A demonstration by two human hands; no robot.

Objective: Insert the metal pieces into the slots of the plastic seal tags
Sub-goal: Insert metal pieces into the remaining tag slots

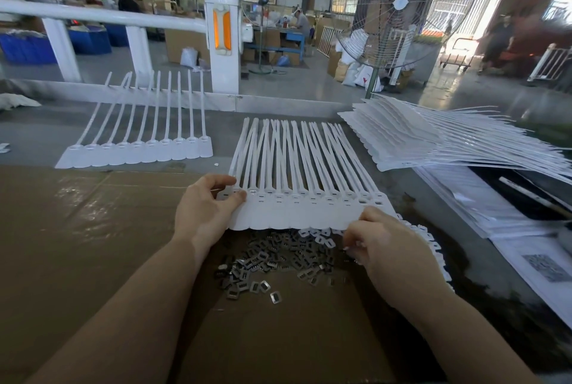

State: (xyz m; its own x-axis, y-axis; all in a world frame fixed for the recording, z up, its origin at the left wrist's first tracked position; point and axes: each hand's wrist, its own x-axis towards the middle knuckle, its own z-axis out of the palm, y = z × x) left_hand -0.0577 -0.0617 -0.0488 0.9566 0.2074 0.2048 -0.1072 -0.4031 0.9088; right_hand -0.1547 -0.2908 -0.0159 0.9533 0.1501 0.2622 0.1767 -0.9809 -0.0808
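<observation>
A factory floor: a large wire-caged pedestal fan [402, 5], stacked brown cardboard boxes [182, 43], blue plastic bins [28, 49], and a blue metal workbench [278, 38].

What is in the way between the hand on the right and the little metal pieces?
Nothing visible blocks it. The right hand hovers just beside the pile of metal pieces on the cardboard. The strip of seal tags, held by the left hand, lies just beyond the pile, not over its middle.

Seal tags [303, 207] white plastic, smooth, matt to slight sheen. Metal pieces [272, 263] in a loose heap, shiny silver, some dark faces. Cardboard sheet [77, 228] brown, taped parts glossy. Stack of tags [433, 142] same white plastic. Fan [399, 5] wire metal guard.
</observation>
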